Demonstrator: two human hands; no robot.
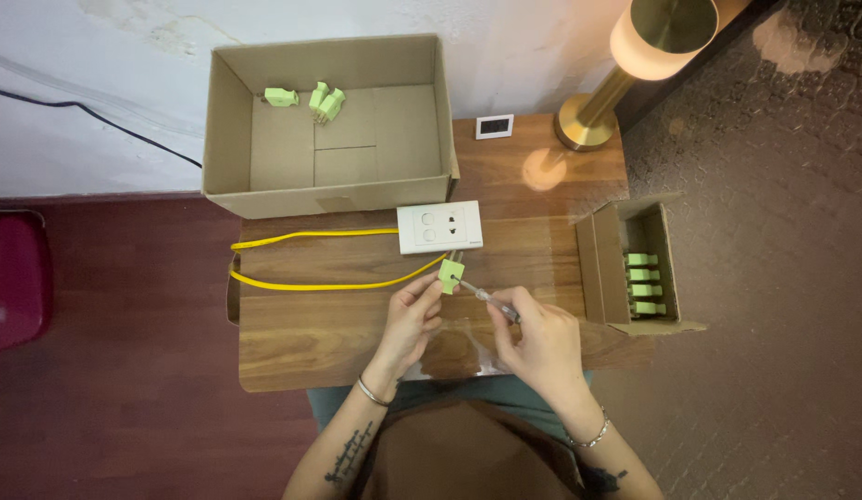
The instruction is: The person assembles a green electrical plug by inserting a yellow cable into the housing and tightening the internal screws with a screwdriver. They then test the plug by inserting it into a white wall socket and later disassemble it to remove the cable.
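A light-green plug (450, 275) sits just below the white socket panel (439, 227), pinched between the left hand's (411, 321) fingertips. The right hand (540, 344) grips a small screwdriver (487, 300), fingers closed round it, tip at the plug. A yellow cable (311, 260) lies on the wooden table (301, 343); a large cardboard box (329, 125) behind holds three plugs.

Bare tabletop (301, 343) left of hand (410, 319)
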